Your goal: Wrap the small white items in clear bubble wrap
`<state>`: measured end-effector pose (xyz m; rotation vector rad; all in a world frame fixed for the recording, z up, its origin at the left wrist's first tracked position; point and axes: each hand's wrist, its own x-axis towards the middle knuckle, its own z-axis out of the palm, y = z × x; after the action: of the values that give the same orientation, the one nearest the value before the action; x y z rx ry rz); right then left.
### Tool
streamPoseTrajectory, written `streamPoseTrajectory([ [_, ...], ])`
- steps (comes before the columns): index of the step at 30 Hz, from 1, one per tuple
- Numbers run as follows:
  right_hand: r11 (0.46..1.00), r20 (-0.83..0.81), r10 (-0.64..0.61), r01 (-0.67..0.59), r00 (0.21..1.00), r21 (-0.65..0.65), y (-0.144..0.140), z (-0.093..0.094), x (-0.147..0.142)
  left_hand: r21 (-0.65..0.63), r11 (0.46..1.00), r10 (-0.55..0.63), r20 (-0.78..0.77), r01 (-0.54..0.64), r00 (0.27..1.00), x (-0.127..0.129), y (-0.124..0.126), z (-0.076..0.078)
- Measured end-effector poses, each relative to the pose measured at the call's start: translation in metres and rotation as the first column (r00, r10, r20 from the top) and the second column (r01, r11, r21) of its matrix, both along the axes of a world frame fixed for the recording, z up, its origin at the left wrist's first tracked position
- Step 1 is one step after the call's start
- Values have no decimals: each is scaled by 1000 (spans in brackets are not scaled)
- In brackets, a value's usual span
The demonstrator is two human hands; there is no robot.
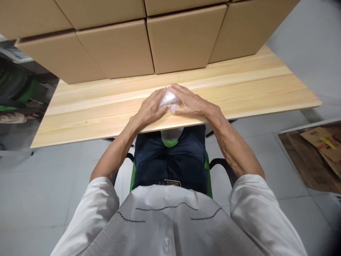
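A small whitish bundle in shiny clear plastic [169, 99] lies on the wooden tabletop near its front edge. My left hand [152, 106] curves round its left side, with the thumb along the near side. From the right, my right hand [190, 101] cups it, fingers over the far side and thumb at the near side. The fingertips of both hands almost meet beyond the bundle. What is inside the plastic cannot be made out, since the hands cover part of it.
Stacked cardboard boxes [183, 42] line the back of the wooden table [253, 85]. A green chair [208, 174] with black armrests is under me. Flattened cardboard [323, 145] lies at the right on the tiled floor [53, 192]. A pale wall [309, 57] stands beyond the table's right end.
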<state>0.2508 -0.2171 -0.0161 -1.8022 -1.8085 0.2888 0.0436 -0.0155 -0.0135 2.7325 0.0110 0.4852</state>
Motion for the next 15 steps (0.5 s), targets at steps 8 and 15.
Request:
streamPoseTrajectory([
  [8,989,-45,-95,100,994,112,6,-7,-15,-15,999,34,42,-33,999,2,-1,-6],
  [15,970,6,-206,203,979,134,8,0,-34,-2,1000,-1,-34,1,999,-3,-5,6],
])
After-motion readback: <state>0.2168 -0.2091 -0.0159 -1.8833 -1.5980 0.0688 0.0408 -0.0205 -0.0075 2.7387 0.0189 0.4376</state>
